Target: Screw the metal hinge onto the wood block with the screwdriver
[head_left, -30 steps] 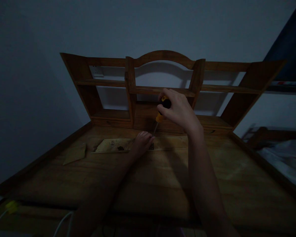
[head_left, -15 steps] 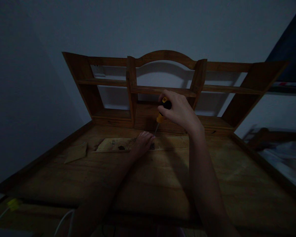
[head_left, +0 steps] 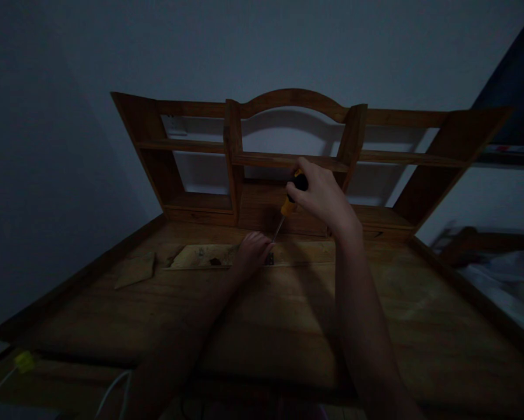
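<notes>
My right hand [head_left: 321,192] is closed round the yellow and black handle of a screwdriver [head_left: 288,205]. The shaft slants down and left to the fingertips of my left hand [head_left: 254,251]. Those fingers are bent together at the tip; whatever they pinch there is too small and dark to make out. Under the left hand lies a long, pale wooden board [head_left: 306,254] with a ragged left end and a dark spot. A small dark metal piece, perhaps a hinge [head_left: 269,258], shows on the board just right of the left hand.
A wooden desk [head_left: 262,315] bears the board. Along its back rises a shelf unit [head_left: 288,157] against the wall. A loose flat wood piece [head_left: 135,270] lies at the left. A yellow plug-like item [head_left: 24,361] and a white cable [head_left: 113,388] are at the lower left.
My right hand and the screwdriver handle have shifted slightly to the right, so the shaft leans more. My left hand stays in nearly the same spot.
</notes>
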Action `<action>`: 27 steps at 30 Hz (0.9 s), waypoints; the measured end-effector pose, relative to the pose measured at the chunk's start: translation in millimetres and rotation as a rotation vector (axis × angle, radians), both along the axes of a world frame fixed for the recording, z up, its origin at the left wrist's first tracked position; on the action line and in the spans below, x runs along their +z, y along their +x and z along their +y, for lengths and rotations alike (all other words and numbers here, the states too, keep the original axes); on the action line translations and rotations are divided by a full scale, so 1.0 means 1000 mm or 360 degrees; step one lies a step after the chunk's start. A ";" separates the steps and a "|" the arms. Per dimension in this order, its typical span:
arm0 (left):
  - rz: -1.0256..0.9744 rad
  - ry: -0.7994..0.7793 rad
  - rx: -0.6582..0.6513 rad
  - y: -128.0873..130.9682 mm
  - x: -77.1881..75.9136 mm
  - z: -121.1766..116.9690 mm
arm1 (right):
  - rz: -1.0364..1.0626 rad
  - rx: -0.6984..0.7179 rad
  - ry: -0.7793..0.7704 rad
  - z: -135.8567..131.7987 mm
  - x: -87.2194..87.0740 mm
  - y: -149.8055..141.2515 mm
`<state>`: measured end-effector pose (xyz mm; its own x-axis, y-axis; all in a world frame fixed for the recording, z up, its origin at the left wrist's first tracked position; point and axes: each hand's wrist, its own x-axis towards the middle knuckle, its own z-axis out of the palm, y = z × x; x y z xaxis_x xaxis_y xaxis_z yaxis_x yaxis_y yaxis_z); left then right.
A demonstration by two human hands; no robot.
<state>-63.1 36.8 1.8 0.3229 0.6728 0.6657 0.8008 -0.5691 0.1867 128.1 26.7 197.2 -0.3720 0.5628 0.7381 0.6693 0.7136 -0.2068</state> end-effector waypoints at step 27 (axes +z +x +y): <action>-0.0011 -0.0285 0.0204 -0.106 0.029 0.001 | 0.0418 -0.0104 0.0283 -0.016 0.020 0.029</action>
<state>-169.1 37.7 30.4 0.2227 0.8156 0.5340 0.8629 -0.4198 0.2813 157.1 11.1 216.9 -0.1231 0.4332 0.8929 0.6553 0.7111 -0.2547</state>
